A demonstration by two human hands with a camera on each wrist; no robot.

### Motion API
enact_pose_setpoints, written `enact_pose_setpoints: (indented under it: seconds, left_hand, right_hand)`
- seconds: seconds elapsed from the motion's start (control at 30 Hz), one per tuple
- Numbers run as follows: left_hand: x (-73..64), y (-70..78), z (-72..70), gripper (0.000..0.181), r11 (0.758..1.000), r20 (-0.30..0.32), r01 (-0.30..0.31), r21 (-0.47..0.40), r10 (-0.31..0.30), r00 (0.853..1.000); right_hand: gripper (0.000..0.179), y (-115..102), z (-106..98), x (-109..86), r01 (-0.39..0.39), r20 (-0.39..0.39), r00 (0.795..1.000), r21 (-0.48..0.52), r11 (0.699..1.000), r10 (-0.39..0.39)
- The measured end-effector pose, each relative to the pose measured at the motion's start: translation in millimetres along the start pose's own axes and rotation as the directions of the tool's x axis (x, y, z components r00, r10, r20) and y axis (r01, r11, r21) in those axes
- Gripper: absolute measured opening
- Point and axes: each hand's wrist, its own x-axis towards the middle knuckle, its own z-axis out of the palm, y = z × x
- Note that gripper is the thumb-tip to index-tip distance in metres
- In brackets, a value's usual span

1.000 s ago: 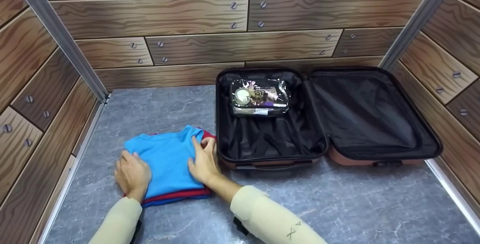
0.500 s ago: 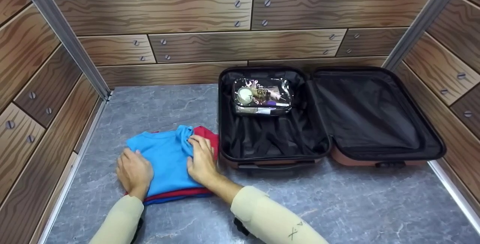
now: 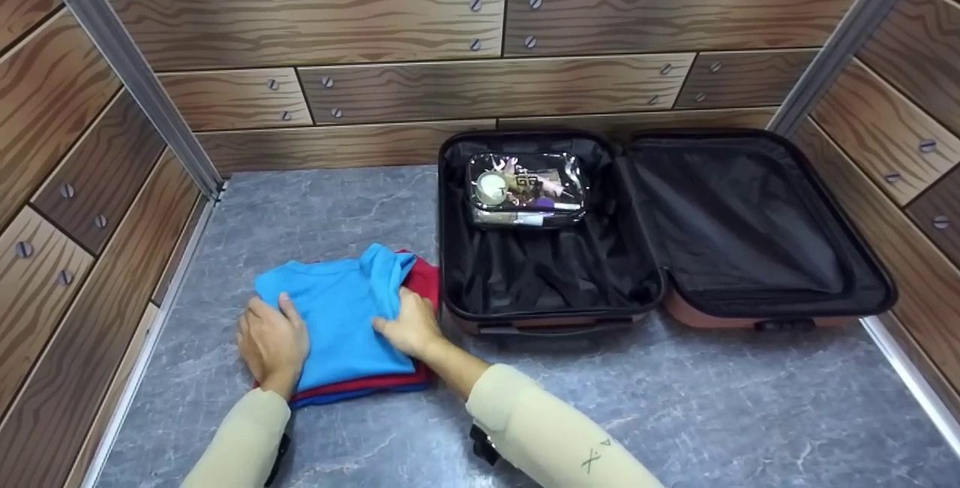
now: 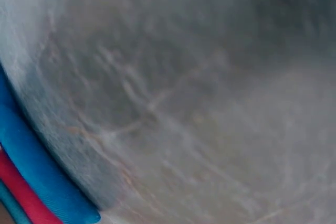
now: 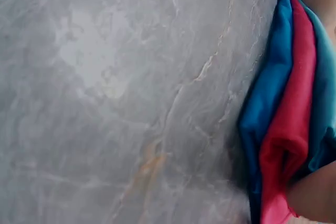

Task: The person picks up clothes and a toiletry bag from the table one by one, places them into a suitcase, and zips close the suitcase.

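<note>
A folded light blue shirt (image 3: 334, 326) tops a small stack of clothes on the grey marbled surface. Beneath it lie a red garment (image 3: 426, 281) and a darker blue garment (image 3: 360, 395); all three layers show edge-on in the right wrist view. My left hand (image 3: 274, 341) rests on the stack's left side, its thumb on the light blue cloth. With my right hand (image 3: 414, 329) I grip the right edge of the light blue shirt, thumb on top and the other fingertips hidden by fabric. That edge is bunched up, baring red cloth at the upper right corner.
An open suitcase (image 3: 551, 317) with black lining stands just right of the stack. A clear toiletry pouch (image 3: 527, 191) lies in its left half. The suitcase lid (image 3: 750, 225) lies open to the right. Wood-patterned walls (image 3: 397, 26) enclose the surface.
My right fingers have slid under the light blue shirt's right edge, which is now lifted and bunched, showing more red cloth. My left hand stays at the left side, its thumb spread further.
</note>
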Motion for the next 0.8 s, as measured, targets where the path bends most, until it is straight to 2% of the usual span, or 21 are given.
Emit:
enact_pose_setpoints:
  seconds: [0.07, 0.1, 0.13, 0.17, 0.2, 0.23, 0.33, 0.37, 0.4, 0.43, 0.47, 0.5, 0.53, 0.6, 0.63, 0.67, 0.7, 0.73, 0.8]
  left_hand:
    - [-1.9, -0.9, 1.2, 0.043, 0.994, -0.08, -0.105, -0.031, 0.102, 0.992]
    - [-2.8, -1.2, 2.0, 0.04, 0.983, -0.124, -0.177, -0.041, 0.171, 0.977]
    - [-3.3, -1.5, 3.0, 0.039, 0.964, -0.165, -0.263, -0.046, 0.253, 0.953]
    - [-3.4, -1.6, 3.8, 0.038, 0.934, -0.2, -0.354, -0.041, 0.34, 0.919]
    - [-3.3, -1.7, 4.7, 0.038, 0.894, -0.227, -0.446, -0.04, 0.426, 0.876]
    - [-2.7, -1.8, 5.6, 0.04, 0.845, -0.243, -0.533, -0.039, 0.51, 0.825]
    - [-0.5, -1.4, 7.9, 0.046, 0.684, -0.221, -0.728, -0.033, 0.706, 0.673]
    - [-0.2, -0.8, 8.5, 0.047, 0.642, -0.205, -0.766, -0.031, 0.746, 0.633]
    - [-0.4, -0.6, 8.8, 0.047, 0.613, -0.188, -0.789, -0.034, 0.772, 0.607]
    - [-0.9, -0.7, 8.9, 0.046, 0.605, -0.17, -0.796, -0.035, 0.781, 0.601]
    - [-2.0, -1.1, 8.5, 0.046, 0.624, -0.161, -0.781, -0.026, 0.769, 0.619]
    - [-3.3, -1.3, 7.9, 0.046, 0.669, -0.163, -0.743, -0.015, 0.732, 0.662]
    - [-4.8, -1.5, 7.2, 0.045, 0.735, -0.159, -0.678, -0.011, 0.668, 0.727]
    - [-6.8, -1.2, 5.1, 0.05, 0.882, -0.129, -0.471, -0.009, 0.466, 0.875]
    - [-6.7, -0.9, 3.9, 0.055, 0.938, -0.103, -0.346, -0.004, 0.343, 0.934]
    - [-6.0, -0.5, 2.5, 0.06, 0.975, -0.068, -0.222, 0.01, 0.222, 0.973]
    - [-4.7, -0.4, 0.7, 0.065, 0.993, -0.024, -0.114, 0.022, 0.114, 0.993]
    - [-3.2, -0.7, -1.7, 0.069, 0.999, 0.026, -0.028, 0.033, 0.028, 0.999]
    - [0.1, -3.6, -8.4, 0.078, 0.996, 0.124, 0.064, 0.06, -0.072, 0.99]
  right_hand:
    - [0.036, 2.1, 1.6, -0.2, 0.024, 0.024, 0.999, -0.014, 1.0, -0.024]
    - [0.036, 3.3, 2.8, 0.0, 0.037, 0.031, 0.999, -0.024, 0.999, -0.036]
    - [0.036, 4.1, 3.8, 0.1, 0.042, 0.039, 0.998, -0.032, 0.999, -0.04]
    - [0.037, 4.6, 4.7, 0.0, 0.045, 0.045, 0.998, -0.038, 0.998, -0.043]
    - [0.039, 5.3, 5.7, 0.4, 0.05, 0.05, 0.998, -0.046, 0.998, -0.048]
    - [0.04, 5.5, 6.2, 0.2, 0.053, 0.056, 0.997, -0.051, 0.997, -0.05]
    - [0.044, 6.7, 6.0, -0.3, 0.061, 0.064, 0.996, -0.047, 0.997, -0.058]
    - [0.046, 7.4, 5.2, -0.5, 0.061, 0.067, 0.996, -0.041, 0.997, -0.058]
    - [0.047, 8.2, 4.4, -0.9, 0.061, 0.07, 0.996, -0.033, 0.998, -0.058]
    - [0.048, 8.7, 3.7, -1.4, 0.06, 0.077, 0.995, -0.025, 0.998, -0.058]
    - [0.05, 9.7, 3.5, -1.6, 0.061, 0.082, 0.995, -0.016, 0.998, -0.06]
    - [0.052, 10.4, 3.3, -2.0, 0.057, 0.09, 0.994, -0.012, 0.998, -0.056]
    - [0.053, 10.9, 3.2, -2.1, 0.056, 0.096, 0.994, -0.005, 0.998, -0.055]
    - [0.055, 11.4, 3.0, -1.9, 0.049, 0.106, 0.993, 0.006, 0.999, -0.05]
    - [0.055, 11.5, 2.9, -1.5, 0.046, 0.107, 0.993, 0.013, 0.999, -0.047]
    - [0.055, 11.5, 3.0, -1.0, 0.048, 0.102, 0.994, 0.023, 0.999, -0.05]
    - [0.054, 11.2, 2.9, -0.7, 0.046, 0.099, 0.994, 0.029, 0.999, -0.048]
    - [0.055, 11.2, 3.2, -0.5, 0.044, 0.096, 0.994, 0.035, 0.998, -0.047]
    - [0.056, 11.4, 4.3, -0.8, 0.036, 0.095, 0.995, 0.038, 0.999, -0.04]
